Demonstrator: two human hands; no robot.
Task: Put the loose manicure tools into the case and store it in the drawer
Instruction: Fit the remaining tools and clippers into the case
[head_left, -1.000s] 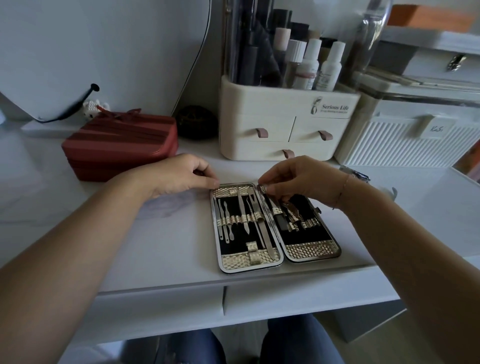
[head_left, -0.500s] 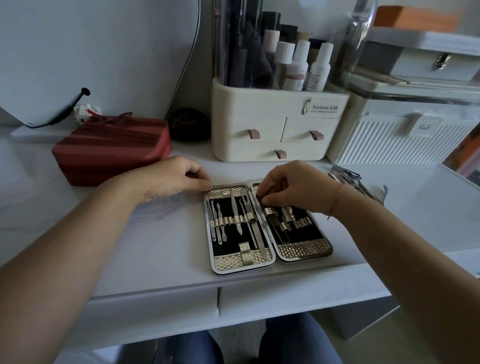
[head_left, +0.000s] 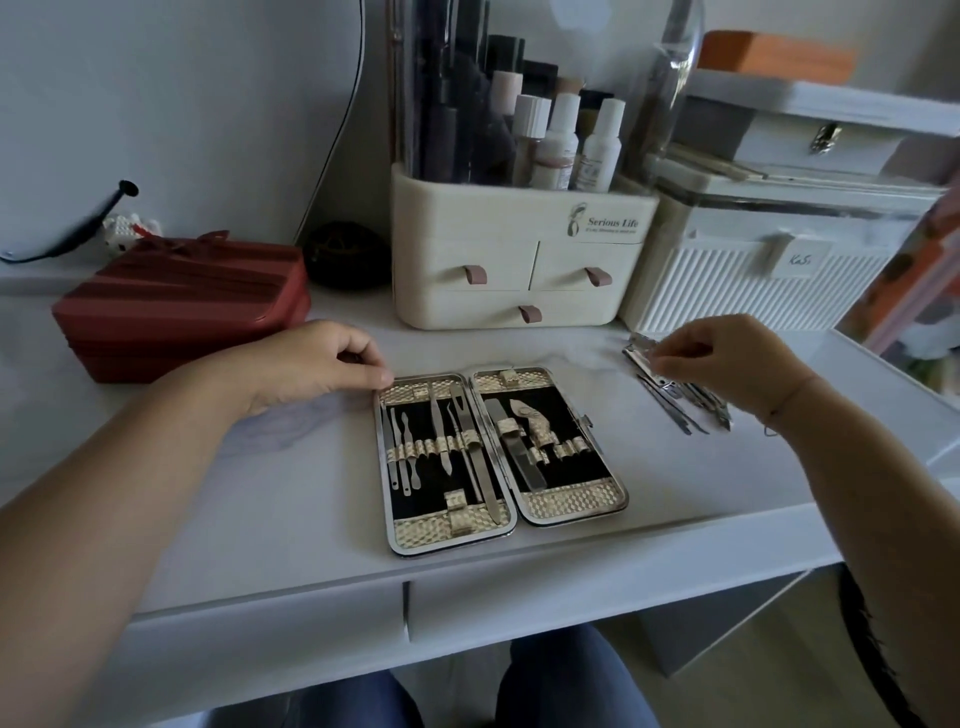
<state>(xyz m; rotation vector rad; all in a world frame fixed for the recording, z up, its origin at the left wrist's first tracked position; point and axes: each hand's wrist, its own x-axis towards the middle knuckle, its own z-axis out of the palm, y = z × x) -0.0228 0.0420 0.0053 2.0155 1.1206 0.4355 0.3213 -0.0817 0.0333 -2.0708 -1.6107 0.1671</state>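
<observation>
1. "Serious Life", in dark serif lettering, stands on the upper right front of the cream drawer organizer (head_left: 467, 244) at the back of the counter (head_left: 260, 467), beside a small emblem of a figure.
2. A finer line of print runs just under that brand name; it is too small to read.
3. A handwritten mark, seemingly "KaSi", sits on the white tab (head_left: 795, 257) on the front of the ribbed white box (head_left: 727, 301), just right of the organizer.
4. Labels on the bottles (head_left: 600, 156) standing in the organizer carry print, none of it legible.
</observation>
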